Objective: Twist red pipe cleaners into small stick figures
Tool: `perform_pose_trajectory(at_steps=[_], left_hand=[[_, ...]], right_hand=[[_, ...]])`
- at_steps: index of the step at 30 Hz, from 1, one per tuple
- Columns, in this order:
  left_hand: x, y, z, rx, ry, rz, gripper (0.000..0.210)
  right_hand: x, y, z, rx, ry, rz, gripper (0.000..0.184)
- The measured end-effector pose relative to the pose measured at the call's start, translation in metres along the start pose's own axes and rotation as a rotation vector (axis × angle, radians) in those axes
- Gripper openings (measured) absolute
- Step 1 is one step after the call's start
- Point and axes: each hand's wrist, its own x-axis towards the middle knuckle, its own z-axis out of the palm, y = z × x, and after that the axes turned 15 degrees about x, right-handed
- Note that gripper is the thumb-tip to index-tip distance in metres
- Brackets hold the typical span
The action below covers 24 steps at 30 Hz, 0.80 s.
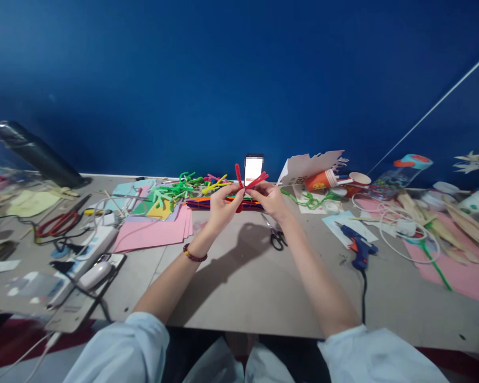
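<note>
While our left hand (225, 205) pinches the red pipe cleaner (258, 181) at its base, we see a V open upward, left leg near upright, right leg slanting toward our right hand (273, 201), which pinches equally near.

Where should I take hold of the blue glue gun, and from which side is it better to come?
Probably by its handle, approached from the near side with the right hand. The glue gun lies on its side, handle and black cord toward you, nozzle pointing away and leftward, so this grip should stay clear of the nozzle.
</note>
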Motion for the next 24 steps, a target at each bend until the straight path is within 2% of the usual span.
perform_pose_trajectory(at_steps=[5, 10, 18, 24], left_hand=[[-0.0009, 0.0004, 0.0007, -0.023, -0.007, 0.004, 0.018], [-0.0012, -0.0012, 0.0013, -0.047, -0.025, -0.014, 0.018], [0.0013, -0.0009, -0.0013, -0.107, -0.141, -0.032, 0.023], [0.0023, 0.0007, -0.0011, -0.106, -0.105, -0.039, 0.025]], right_hand=[[-0.0007, -0.0007, 0.0028, 0.040, -0.009, -0.046, 0.021], [-0.0023, -0.0006, 0.0076, 0.090, 0.002, -0.026, 0.021], [-0.0017, 0.0032, 0.0051, 0.066, 0.013, -0.027, 0.023], [-0.0010, -0.0035, 0.0046, 0.008, 0.031, -0.044, 0.026]])
